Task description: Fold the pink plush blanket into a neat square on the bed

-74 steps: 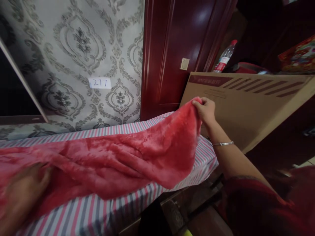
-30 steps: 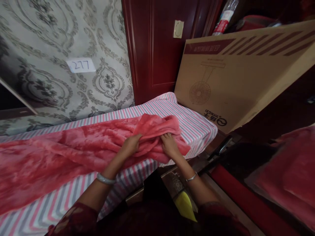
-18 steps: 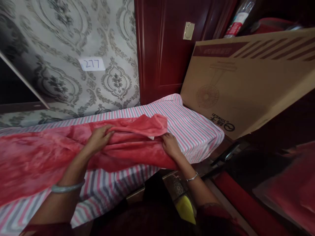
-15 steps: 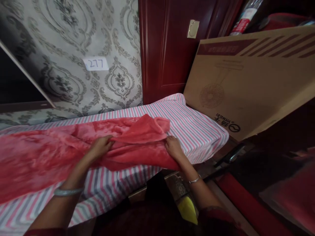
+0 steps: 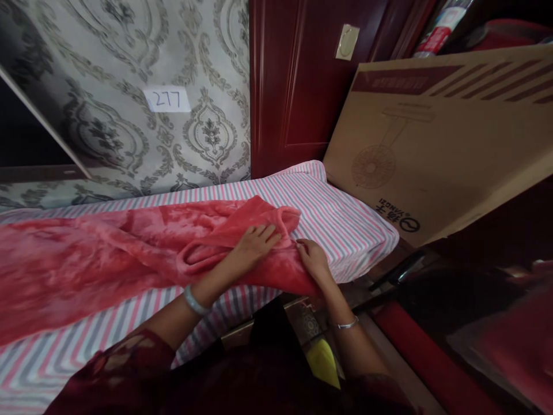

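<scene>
at the right end of the striped bed [image 5: 345,222], red fleece blanket [image 5: 108,259] lies lengthwise. left hand [image 5: 256,243] flat, fingers spread, pressing the turned-over end; right hand [image 5: 313,260] pinching its near edge. folding step, likely; bunched fold calls for smoothing flat.

**Layout, head view: blanket on mattress, box at the right end.**

I log the blanket [image 5: 108,253] lying lengthwise on the mattress [image 5: 345,222], from the left edge of my view to short of the mattress's right end. Its near right corner hangs over the front edge. The left hand [image 5: 254,245] lies on top of the blanket's right end. The right hand [image 5: 313,259] is just right of it, on the blanket by the front edge. Behind the mattress I note the wall [image 5: 108,46] with a paper label [image 5: 166,99] on it, and the door [image 5: 294,86] to its right. The box [image 5: 432,144] stands against the mattress's right end, before the door. A bottle [image 5: 440,29] shows behind its top edge.
</scene>
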`<state>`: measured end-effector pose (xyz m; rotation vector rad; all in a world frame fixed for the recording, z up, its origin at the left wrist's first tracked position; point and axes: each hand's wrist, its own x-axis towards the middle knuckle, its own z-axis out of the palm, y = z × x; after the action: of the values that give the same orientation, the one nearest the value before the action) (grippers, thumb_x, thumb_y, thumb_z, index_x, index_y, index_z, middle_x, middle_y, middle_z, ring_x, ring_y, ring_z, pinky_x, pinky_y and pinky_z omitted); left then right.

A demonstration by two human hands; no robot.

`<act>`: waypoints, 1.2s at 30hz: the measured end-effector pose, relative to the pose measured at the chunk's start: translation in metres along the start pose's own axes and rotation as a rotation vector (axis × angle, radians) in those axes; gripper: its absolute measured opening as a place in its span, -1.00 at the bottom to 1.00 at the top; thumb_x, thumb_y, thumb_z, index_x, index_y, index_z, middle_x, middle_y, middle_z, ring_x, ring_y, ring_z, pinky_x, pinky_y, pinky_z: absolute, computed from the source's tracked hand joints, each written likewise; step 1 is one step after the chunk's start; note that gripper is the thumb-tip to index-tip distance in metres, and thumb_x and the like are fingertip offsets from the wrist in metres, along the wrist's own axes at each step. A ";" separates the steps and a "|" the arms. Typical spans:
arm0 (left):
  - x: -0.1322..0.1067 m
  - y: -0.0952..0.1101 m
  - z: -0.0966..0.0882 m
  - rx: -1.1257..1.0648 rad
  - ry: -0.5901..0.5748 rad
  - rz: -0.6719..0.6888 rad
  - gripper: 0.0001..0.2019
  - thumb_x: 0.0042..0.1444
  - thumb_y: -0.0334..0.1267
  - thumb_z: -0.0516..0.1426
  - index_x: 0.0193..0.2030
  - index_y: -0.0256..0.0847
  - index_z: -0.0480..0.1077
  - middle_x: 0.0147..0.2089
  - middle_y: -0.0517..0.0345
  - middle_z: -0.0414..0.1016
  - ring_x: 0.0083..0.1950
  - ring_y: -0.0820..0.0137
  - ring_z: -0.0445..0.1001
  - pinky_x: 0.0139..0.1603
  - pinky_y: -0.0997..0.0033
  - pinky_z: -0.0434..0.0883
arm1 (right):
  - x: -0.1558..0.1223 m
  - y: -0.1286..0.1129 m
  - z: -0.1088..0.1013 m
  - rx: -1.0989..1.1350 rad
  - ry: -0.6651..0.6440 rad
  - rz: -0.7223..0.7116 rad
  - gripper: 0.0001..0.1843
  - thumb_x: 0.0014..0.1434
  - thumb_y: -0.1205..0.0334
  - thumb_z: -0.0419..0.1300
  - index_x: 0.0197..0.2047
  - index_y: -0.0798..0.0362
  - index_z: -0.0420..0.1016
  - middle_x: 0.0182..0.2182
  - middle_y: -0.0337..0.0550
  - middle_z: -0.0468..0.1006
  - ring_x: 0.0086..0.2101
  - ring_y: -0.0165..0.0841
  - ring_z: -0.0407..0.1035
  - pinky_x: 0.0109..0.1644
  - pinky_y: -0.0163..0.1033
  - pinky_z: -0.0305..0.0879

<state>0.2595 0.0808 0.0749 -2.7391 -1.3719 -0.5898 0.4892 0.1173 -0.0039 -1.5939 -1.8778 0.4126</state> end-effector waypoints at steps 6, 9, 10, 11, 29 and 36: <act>0.019 -0.024 0.011 -0.296 0.072 -0.193 -0.70 0.27 -0.43 -0.03 -0.15 -0.27 0.55 -0.06 0.00 0.62 0.01 0.24 0.54 0.13 0.23 0.42 | -0.007 0.007 -0.012 0.170 0.071 -0.031 -0.61 0.14 0.20 0.14 0.00 0.07 0.60 -0.06 0.03 0.64 -0.02 -0.13 0.48 0.16 -0.03 0.34; 0.018 -0.036 0.017 -0.610 0.162 -0.341 -0.73 0.20 -0.37 0.03 -0.21 -0.26 0.58 -0.22 0.09 0.63 -0.21 0.35 0.52 -0.10 0.36 0.43 | -0.013 0.011 -0.014 0.377 0.070 0.025 -0.60 0.07 0.14 0.16 -0.03 0.03 0.57 -0.09 -0.02 0.64 -0.08 -0.14 0.49 0.12 -0.02 0.37; 0.017 -0.038 0.018 -0.698 0.173 -0.376 -0.75 0.18 -0.33 0.06 -0.24 -0.26 0.59 -0.26 0.11 0.62 -0.27 0.38 0.50 -0.18 0.39 0.41 | -0.015 0.010 -0.014 0.453 0.076 0.037 -0.61 0.06 0.11 0.16 -0.05 0.03 0.55 -0.12 -0.04 0.64 -0.12 -0.15 0.49 0.08 -0.03 0.39; 0.016 -0.039 0.018 -0.778 0.179 -0.403 -0.76 0.17 -0.29 0.08 -0.26 -0.25 0.60 -0.29 0.12 0.62 -0.31 0.39 0.47 -0.24 0.42 0.38 | -0.017 0.008 -0.016 0.519 0.091 0.039 -0.63 0.05 0.08 0.17 -0.09 0.03 0.54 -0.16 -0.07 0.64 -0.16 -0.16 0.49 0.04 -0.05 0.40; 0.016 0.009 -0.029 -1.005 0.112 -0.251 -0.75 0.12 -0.05 0.21 -0.28 -0.22 0.51 -0.32 0.17 0.50 -0.25 0.34 0.43 -0.21 0.38 0.33 | -0.024 -0.099 -0.055 0.621 0.079 -0.434 -0.94 0.23 0.26 0.21 -0.22 -0.03 0.50 -0.27 -0.20 0.58 -0.23 -0.28 0.46 -0.08 -0.19 0.38; 0.013 0.010 -0.032 -1.000 0.076 -0.199 -0.68 0.15 0.03 0.18 -0.29 -0.22 0.49 -0.35 0.19 0.46 -0.30 0.38 0.37 -0.27 0.42 0.28 | -0.022 -0.096 -0.061 0.556 0.269 -0.485 -0.95 0.24 0.21 0.27 -0.25 -0.07 0.58 0.06 -0.05 0.49 0.15 -0.16 0.35 0.24 0.01 0.31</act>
<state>0.2640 0.0787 0.1106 -3.1653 -1.6480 -1.7896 0.4563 0.0650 0.0944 -0.7590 -1.6731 0.4286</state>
